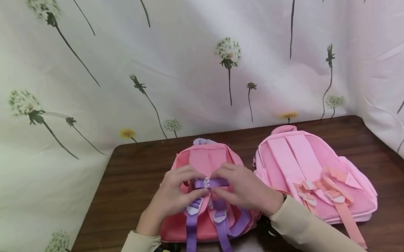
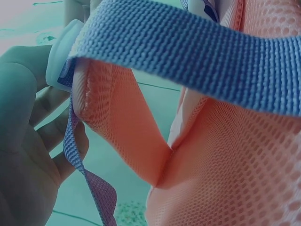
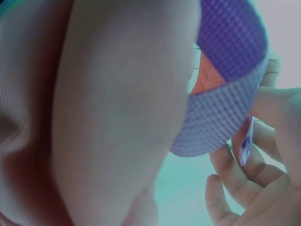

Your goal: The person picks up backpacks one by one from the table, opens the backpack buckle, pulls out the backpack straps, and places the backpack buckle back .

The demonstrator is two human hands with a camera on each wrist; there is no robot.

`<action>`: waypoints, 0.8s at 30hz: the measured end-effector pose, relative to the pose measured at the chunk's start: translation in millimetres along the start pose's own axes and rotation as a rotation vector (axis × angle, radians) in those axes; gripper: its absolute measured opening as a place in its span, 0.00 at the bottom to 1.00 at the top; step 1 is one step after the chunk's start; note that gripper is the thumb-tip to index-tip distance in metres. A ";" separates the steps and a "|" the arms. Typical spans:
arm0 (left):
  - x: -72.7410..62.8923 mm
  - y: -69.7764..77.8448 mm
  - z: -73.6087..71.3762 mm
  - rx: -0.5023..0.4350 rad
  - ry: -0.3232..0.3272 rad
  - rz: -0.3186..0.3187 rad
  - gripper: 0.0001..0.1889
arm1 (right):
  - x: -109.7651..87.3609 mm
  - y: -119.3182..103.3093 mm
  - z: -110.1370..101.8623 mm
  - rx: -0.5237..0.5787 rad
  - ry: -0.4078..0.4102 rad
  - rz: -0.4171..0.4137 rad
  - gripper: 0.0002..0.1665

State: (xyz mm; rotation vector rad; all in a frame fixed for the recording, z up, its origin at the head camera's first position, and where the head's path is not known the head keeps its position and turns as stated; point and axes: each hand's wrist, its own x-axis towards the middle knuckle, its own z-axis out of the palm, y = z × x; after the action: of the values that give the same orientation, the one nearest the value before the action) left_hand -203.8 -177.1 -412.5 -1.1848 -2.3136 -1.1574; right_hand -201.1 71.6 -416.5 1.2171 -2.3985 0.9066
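Observation:
A coral-pink backpack [image 1: 171,232] lies back-side up on the table, its purple webbing straps [image 1: 226,245] trailing toward the front edge. Over its middle, a white buckle [image 1: 207,182] sits on a short purple chest strap [image 1: 219,182]. From the left, my left hand [image 1: 175,194] pinches the buckle between thumb and fingers. My right hand [image 1: 243,185] pinches it from the opposite side. The left wrist view has a white plastic piece [image 2: 63,56] against the thumb, beside wide webbing [image 2: 188,52]. In the right wrist view, looped purple webbing [image 3: 230,33] partly hides the fingertips.
To the right lies a lighter pink backpack [image 1: 271,163] with peach straps [image 1: 350,221], close to the first one. Both rest on a dark wooden table [image 1: 117,192]. A dandelion-print curtain [image 1: 188,88] hangs behind and at both sides.

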 end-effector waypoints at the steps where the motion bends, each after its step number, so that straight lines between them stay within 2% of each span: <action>1: 0.1 -0.6 0.2 0.001 -0.001 -0.003 0.15 | 0.2 0.2 0.1 -0.002 0.001 -0.003 0.16; 9: -1.5 -3.9 2.4 -0.010 0.009 -0.001 0.16 | 0.8 0.8 2.5 -0.001 0.020 -0.026 0.18; 17: -3.9 -2.5 0.9 -0.027 0.021 0.003 0.16 | -1.2 1.3 2.3 0.027 -0.001 0.009 0.19; 24: -3.5 -3.7 0.4 -0.026 0.038 0.001 0.17 | -0.6 1.5 0.9 0.010 0.016 0.020 0.16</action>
State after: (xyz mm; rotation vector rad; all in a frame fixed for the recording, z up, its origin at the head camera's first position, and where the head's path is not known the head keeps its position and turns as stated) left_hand -204.6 -179.9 -416.7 -1.1623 -2.2768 -1.2024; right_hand -201.9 72.0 -418.1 1.1870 -2.4001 0.9321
